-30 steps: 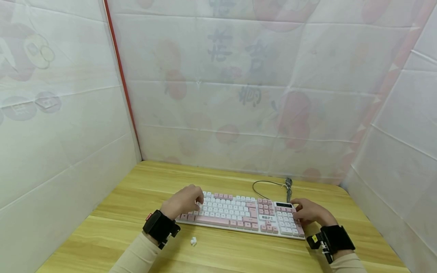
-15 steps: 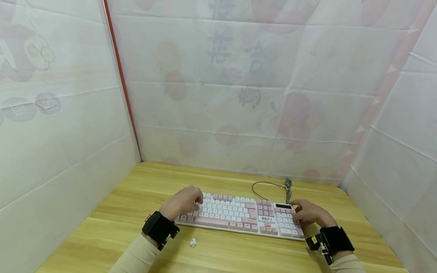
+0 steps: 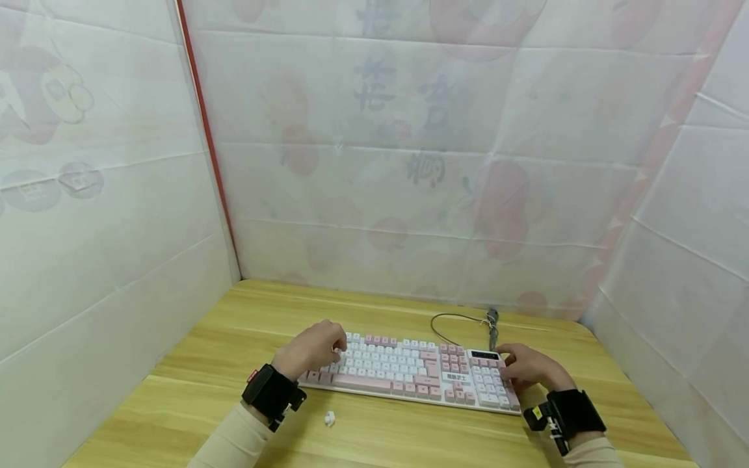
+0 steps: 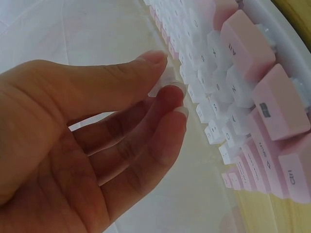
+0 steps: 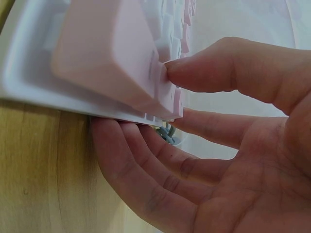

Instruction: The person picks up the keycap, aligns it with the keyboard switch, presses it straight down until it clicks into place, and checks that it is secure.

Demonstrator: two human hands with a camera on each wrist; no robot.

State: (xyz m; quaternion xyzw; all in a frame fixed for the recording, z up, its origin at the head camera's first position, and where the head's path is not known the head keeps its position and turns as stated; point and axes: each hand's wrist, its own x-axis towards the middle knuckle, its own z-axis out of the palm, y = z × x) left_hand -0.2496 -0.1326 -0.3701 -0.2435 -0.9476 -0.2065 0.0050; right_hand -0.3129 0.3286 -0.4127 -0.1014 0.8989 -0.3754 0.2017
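Note:
A pink and white keyboard (image 3: 386, 367) lies on the wooden table. My left hand (image 3: 313, 351) is over its left end; in the left wrist view the thumb and index finger pinch a small white keycap (image 4: 164, 81) just above the white keys. The keycap is partly covered by the fingertips. At the keyboard's right end, my right hand (image 3: 531, 367) grips the edge. Its thumb presses on a pink key (image 5: 131, 53) in the right wrist view, while the other fingers lie along the side and lower edge. A small white piece (image 3: 330, 418), possibly keycaps, lies in front of the keyboard.
A bundled grey cable (image 3: 493, 328) lies behind the keyboard's right end, with a loop to its left. Pale printed sheets (image 3: 374, 162) enclose the table (image 3: 251, 312) at the back and both sides. A red strip (image 3: 206, 123) runs down the left corner.
The head view has tilted up a little, so everything sits slightly lower in it. Both hands keep their places and holds.

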